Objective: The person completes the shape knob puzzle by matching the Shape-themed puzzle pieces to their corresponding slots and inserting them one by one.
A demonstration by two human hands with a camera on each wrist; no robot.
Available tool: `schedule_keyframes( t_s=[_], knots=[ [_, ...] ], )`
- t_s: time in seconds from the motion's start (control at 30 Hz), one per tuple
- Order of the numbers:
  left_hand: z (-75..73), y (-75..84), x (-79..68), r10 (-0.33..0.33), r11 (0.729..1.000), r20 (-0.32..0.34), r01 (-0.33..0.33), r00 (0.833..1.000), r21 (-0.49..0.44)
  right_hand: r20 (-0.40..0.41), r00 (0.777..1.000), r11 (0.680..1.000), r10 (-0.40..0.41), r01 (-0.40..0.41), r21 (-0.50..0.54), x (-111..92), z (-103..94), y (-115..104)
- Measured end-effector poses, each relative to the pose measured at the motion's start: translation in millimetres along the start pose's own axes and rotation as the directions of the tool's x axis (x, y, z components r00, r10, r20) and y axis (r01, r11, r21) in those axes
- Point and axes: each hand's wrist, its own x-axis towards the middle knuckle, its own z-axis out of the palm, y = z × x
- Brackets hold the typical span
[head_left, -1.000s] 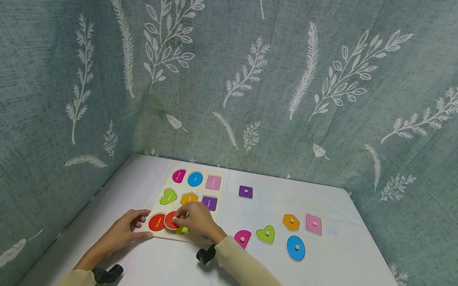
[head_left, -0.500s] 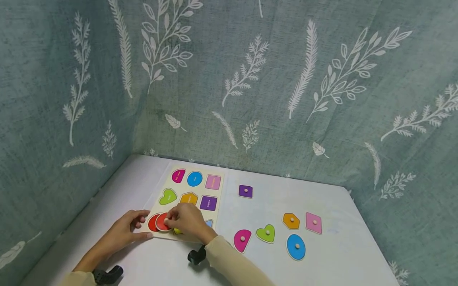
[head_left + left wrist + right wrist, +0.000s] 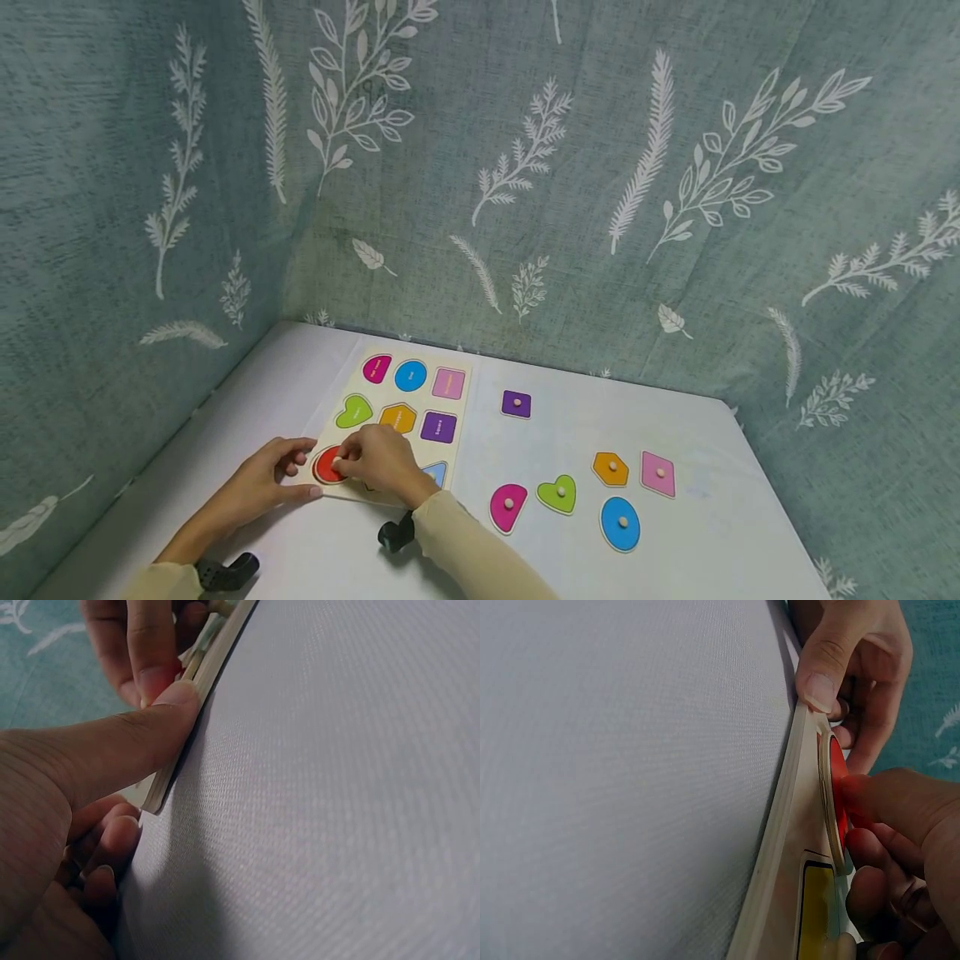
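A cream puzzle board (image 3: 386,395) with printed coloured shapes lies on the table's left part. My left hand (image 3: 258,483) grips its near left corner, thumb on the near edge and fingers by the left side. My right hand (image 3: 386,462) pinches the knob of a red circle piece (image 3: 327,468) over the board's red printed circle. In the right wrist view the red piece (image 3: 838,787) stands slightly proud of the board (image 3: 780,855), so I cannot tell whether it is seated. A yellow shape (image 3: 816,907) sits beside it, mostly hidden by my right hand in the head view.
Loose knobbed pieces lie to the right: a purple square (image 3: 516,404), magenta half circle (image 3: 507,510), green heart (image 3: 557,495), orange hexagon (image 3: 611,469), pink rectangle (image 3: 657,475) and blue oval (image 3: 620,525). A patterned curtain (image 3: 480,192) stands behind the white table.
My right hand has moved left with the red circle piece, from partly beside the printed red circle to over it. The left hand has stayed at the board's corner.
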Motion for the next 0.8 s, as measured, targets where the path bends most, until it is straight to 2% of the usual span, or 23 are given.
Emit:
schedule_keyframes(
  t_s=[0.47, 0.8],
  knots=[
    [0.5, -0.3, -1.3, -0.035, 0.999, 0.017, 0.036, 0.999, -0.029, 0.003, 1.0, 1.0, 0.019, -0.019, 0.005, 3.7, 4.4, -2.2],
    [-0.3, -1.7, -0.7, -0.022, 0.999, 0.004, 0.022, 1.0, -0.033, 0.067, 0.998, 1.0, 0.004, -0.004, -0.003, 6.4, 3.7, -5.9]
  ],
)
